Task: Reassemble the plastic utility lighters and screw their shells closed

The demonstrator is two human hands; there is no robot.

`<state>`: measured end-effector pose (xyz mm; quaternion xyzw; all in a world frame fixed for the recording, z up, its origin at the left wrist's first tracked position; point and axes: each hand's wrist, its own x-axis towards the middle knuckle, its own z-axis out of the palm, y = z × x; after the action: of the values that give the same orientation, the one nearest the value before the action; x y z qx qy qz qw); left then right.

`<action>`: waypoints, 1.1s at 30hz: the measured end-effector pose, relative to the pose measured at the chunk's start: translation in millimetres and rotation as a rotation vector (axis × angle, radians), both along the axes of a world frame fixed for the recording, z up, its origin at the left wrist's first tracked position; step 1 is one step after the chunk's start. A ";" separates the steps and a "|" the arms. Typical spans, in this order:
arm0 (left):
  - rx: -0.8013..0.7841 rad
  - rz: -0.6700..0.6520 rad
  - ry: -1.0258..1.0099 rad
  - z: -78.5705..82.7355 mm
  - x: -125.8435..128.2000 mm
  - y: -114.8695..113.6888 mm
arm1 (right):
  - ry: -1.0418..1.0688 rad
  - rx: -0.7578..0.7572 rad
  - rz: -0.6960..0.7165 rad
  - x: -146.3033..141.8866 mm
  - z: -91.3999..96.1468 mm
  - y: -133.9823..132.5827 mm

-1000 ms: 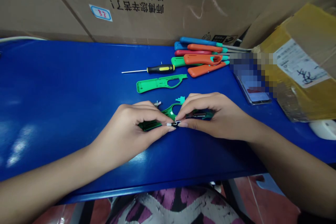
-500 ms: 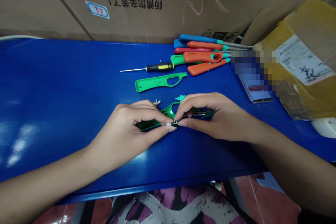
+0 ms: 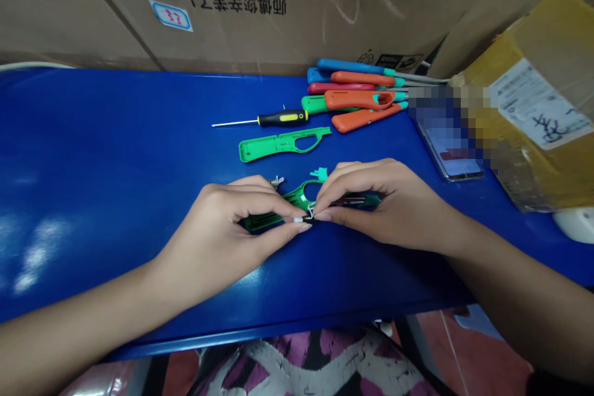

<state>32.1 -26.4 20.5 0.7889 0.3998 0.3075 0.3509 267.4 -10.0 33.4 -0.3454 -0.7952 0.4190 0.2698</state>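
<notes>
My left hand (image 3: 236, 223) pinches a small white-and-black cylindrical part (image 3: 298, 219) between thumb and forefinger. Close against it, my right hand (image 3: 385, 207) has thumb and fingertips closed on a thin pale wire (image 3: 311, 210) that loops by the part's end. Under both hands lies a green lighter shell half (image 3: 299, 197), partly covered by my fingers. A dark rod-like piece (image 3: 355, 201) shows beneath my right palm. Just beyond my fingers are a teal plastic piece (image 3: 319, 174) and a small metal fitting (image 3: 277, 182), mostly hidden by my left hand.
Farther back on the blue table (image 3: 116, 136) lie another green shell half (image 3: 266, 147), a black-and-yellow screwdriver (image 3: 283, 118) and several long-necked lighters (image 3: 357, 99). A phone (image 3: 457, 164) and a taped box (image 3: 520, 130) stand at right. A large carton (image 3: 232, 31) backs the table.
My right fingertips have shifted slightly to the right, and more of the pale wire shows between my hands. My left hand keeps its pinch on the small part.
</notes>
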 end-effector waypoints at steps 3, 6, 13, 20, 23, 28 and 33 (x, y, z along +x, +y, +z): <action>0.001 0.015 -0.002 -0.2 -0.1 -0.4 | 0.006 0.041 -0.018 -0.9 -1.1 -1.1; 0.006 0.040 -0.013 -0.1 0.6 -1.4 | 0.034 0.084 -0.034 -2.8 -2.0 -2.1; 0.016 0.083 -0.034 2.4 1.6 -2.3 | 0.059 0.123 -0.084 -6.4 -4.1 -3.8; 0.029 0.097 -0.037 2.7 3.1 -1.9 | 0.071 0.144 -0.107 -7.1 -5.1 -5.6; 0.040 0.099 -0.039 2.6 2.8 -2.4 | 0.071 0.154 -0.127 -7.7 -5.4 -6.7; 0.042 0.107 -0.043 2.1 2.1 -3.0 | 0.078 0.161 -0.167 -8.6 -5.9 -8.9; 0.025 0.115 -0.044 2.3 2.2 -3.9 | 0.101 0.126 -0.188 -9.5 -6.7 -9.5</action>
<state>34.3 -30.3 22.8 0.7618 0.4329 0.3496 0.3316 257.9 -19.5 26.7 -0.3792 -0.7696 0.3577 0.3687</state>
